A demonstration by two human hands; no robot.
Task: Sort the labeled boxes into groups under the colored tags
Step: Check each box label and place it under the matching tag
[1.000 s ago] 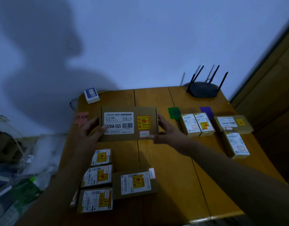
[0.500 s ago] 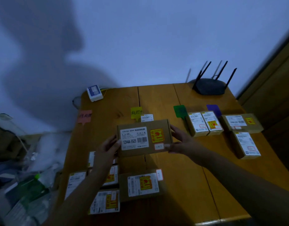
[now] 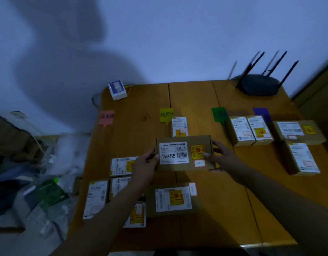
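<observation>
The wooden table (image 3: 196,100) carries everything, and places here are given from the yellow tag (image 3: 166,114) near its middle. The largest piece, a long cardboard box (image 3: 184,153) labelled 12V4A-5525, sits just below that tag; the left hand (image 3: 145,164) grips its left end and the right hand (image 3: 221,157) its right end, fingers curled around the edges. All boxes are sealed, so their contents cannot be seen. A similar long box (image 3: 173,200) lies further below the tag. A small box (image 3: 179,126) sits just right of and below it, touching the held box's far edge. Left of the tag lies a pink tag (image 3: 106,117), right of it a green tag (image 3: 219,114).
</observation>
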